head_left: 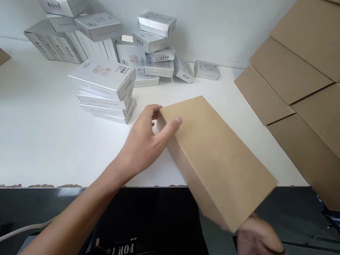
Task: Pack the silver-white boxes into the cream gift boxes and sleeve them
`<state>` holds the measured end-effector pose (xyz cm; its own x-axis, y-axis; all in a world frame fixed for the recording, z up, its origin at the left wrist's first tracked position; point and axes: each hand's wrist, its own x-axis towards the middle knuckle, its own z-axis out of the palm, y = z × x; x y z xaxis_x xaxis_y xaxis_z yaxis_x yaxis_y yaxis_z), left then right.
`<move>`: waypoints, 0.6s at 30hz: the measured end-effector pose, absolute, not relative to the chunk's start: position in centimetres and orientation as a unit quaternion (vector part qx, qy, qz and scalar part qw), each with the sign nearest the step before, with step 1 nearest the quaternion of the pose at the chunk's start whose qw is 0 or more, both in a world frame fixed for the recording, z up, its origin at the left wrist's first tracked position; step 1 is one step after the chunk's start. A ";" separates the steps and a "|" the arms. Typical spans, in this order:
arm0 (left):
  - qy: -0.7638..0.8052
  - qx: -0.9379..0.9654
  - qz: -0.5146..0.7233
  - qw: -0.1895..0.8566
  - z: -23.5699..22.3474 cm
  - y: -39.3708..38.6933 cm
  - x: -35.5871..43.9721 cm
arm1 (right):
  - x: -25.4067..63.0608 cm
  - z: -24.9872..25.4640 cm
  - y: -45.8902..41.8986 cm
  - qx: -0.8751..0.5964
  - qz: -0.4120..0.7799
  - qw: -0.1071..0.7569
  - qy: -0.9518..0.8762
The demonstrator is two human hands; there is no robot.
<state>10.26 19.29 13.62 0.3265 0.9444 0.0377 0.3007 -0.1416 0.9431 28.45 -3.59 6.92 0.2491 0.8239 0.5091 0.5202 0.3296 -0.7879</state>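
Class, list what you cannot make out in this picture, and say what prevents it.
All in the head view:
Right hand: most fingers hidden behind the brown box.
Underside of that box: hidden by its own body.
Silver boxes: finest print too small to read.
Flat cardboard: cut off by the right edge.

Black top [170,213] — white lettering [125,249] — dark right wristband [276,251]

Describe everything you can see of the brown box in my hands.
The brown box is oblong and looks like plain cardboard, with no print on its visible faces. Its far end is over the white table; its near end juts past the front edge. The left hand grips the far-left corner, thumb on top; the right hand is at the near end, fingers hidden.
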 end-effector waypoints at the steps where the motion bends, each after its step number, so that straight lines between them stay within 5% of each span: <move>1: 0.485 0.666 0.358 0.440 13.6 18.3 9.6 | 28.8 6.5 -3.4 -0.566 0.115 0.587 -0.567; 6: 0.506 0.693 0.350 0.375 12.7 13.5 7.2 | 29.6 6.8 -2.7 -0.641 0.160 0.552 -0.509; 18: 0.537 0.655 0.470 0.246 9.7 9.5 10.3 | 29.6 7.6 -0.4 -0.810 -0.024 0.509 -0.290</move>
<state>10.31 9.47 9.70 -0.0194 0.9358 0.3519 0.4722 -0.3017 0.8283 29.56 -0.38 7.62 0.8312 0.4448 0.3335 0.4935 -0.3141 -0.8110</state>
